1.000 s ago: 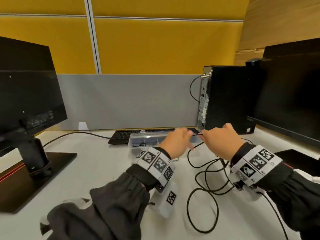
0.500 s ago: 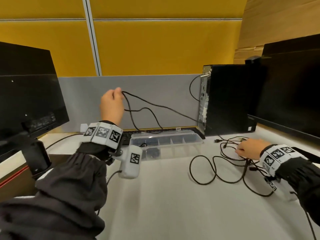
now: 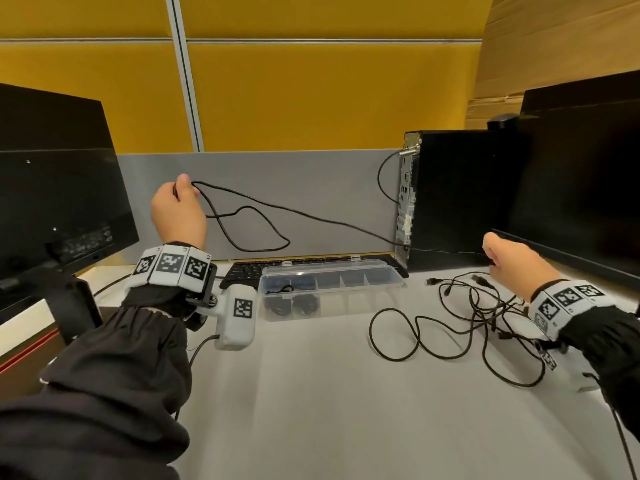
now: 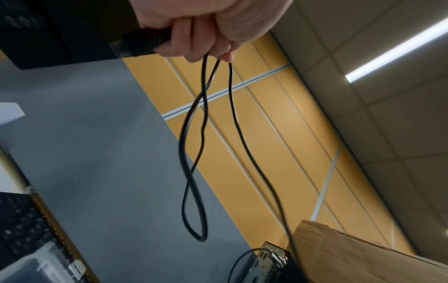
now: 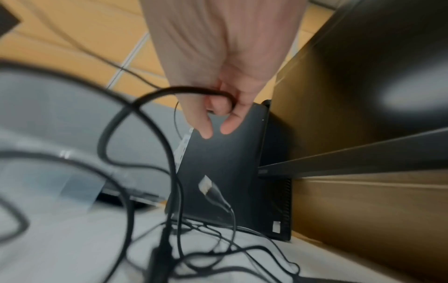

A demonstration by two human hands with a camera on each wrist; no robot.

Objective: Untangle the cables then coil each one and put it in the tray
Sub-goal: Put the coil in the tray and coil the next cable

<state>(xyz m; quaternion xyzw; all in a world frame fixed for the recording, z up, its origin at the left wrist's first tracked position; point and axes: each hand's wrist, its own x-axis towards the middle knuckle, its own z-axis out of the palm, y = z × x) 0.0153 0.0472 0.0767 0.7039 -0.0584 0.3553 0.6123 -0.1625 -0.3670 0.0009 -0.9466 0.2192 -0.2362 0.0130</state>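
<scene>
An office cubicle, by the look of it: yellow fabric partition panels (image 3: pixel 329 95) over a grey desk divider (image 3: pixel 277 188), with suspended ceiling tiles and a strip light (image 4: pixel 397 51) overhead. Two black monitors (image 3: pixel 59 188) flanking a white desk (image 3: pixel 329 393), a small desktop tower (image 3: pixel 460 199) and a black keyboard (image 3: pixel 249 270) at the back.

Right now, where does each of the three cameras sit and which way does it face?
Head: above the desk, facing forward and down; shows left hand, right hand, both sleeves, tray.
Left wrist: under the raised left hand, facing up toward the yellow panels; fingers grip the black cable.
Right wrist: low over the cable pile, facing the computer tower; the right hand holds a cable.
Shared: all see the tower.
</scene>
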